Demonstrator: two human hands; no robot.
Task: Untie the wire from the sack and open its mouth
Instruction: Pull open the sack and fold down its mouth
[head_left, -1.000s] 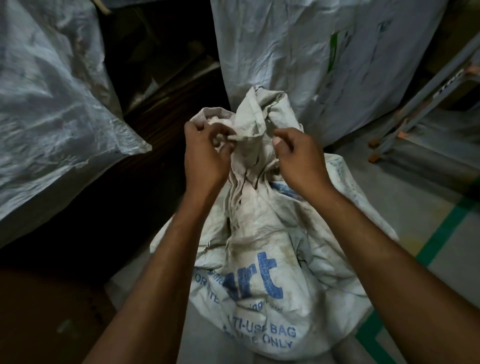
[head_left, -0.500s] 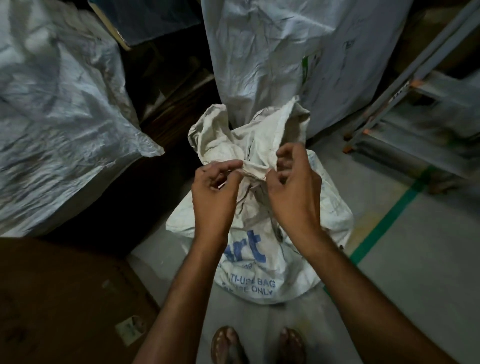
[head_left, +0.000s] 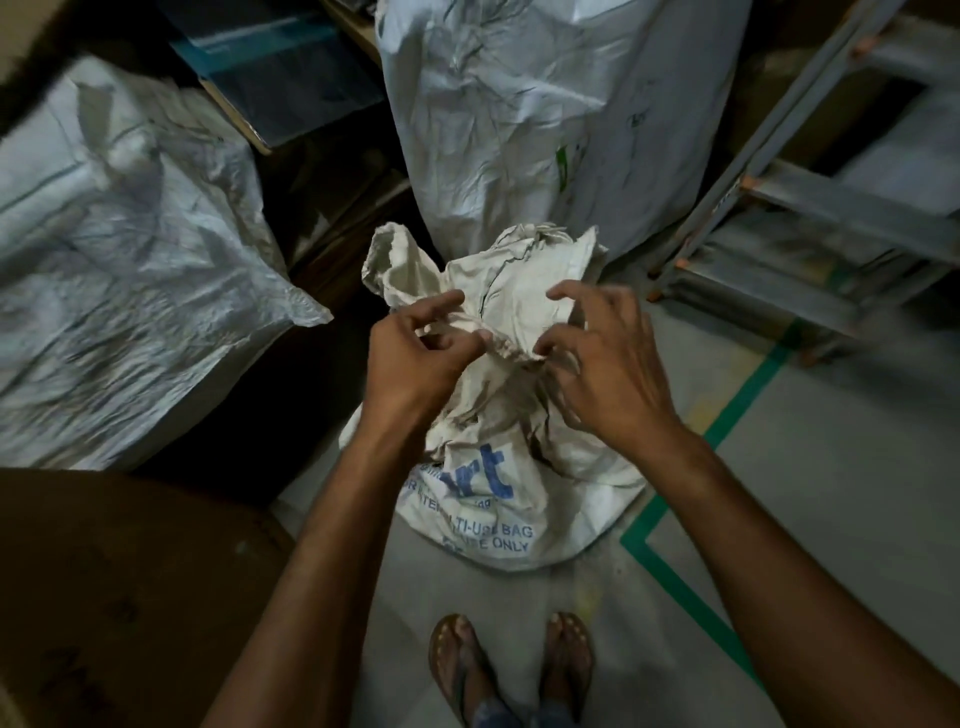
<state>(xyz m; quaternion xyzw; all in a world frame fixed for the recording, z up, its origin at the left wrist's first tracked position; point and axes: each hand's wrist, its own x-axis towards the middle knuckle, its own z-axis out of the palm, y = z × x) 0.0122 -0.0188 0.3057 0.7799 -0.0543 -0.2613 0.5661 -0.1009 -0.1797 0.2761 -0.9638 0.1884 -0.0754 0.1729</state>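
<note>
A dirty white woven sack (head_left: 498, 499) with blue print stands on the grey floor in front of me. Its crumpled mouth (head_left: 519, 280) flares loosely above a gathered neck. My left hand (head_left: 410, 364) pinches the left side of that neck, its forefinger lifted. On the right side of the neck, my right hand (head_left: 608, 374) grips a fold between thumb and lower fingers, its forefinger also raised. I cannot make out the wire; only a thin dark line runs down the mouth cloth between my hands.
A large white sack (head_left: 130, 270) lies to the left and another (head_left: 519, 114) stands right behind. A metal ladder frame (head_left: 810, 218) is at the right, with green floor tape (head_left: 737, 410). Brown cardboard (head_left: 119, 597) fills the lower left. My sandalled feet (head_left: 509, 670) are just below the sack.
Both hands have dropped from the top folds to the sack's neck, and their forefingers have lifted. The mouth cloth has spread wider. The view has drawn back, so my feet show.
</note>
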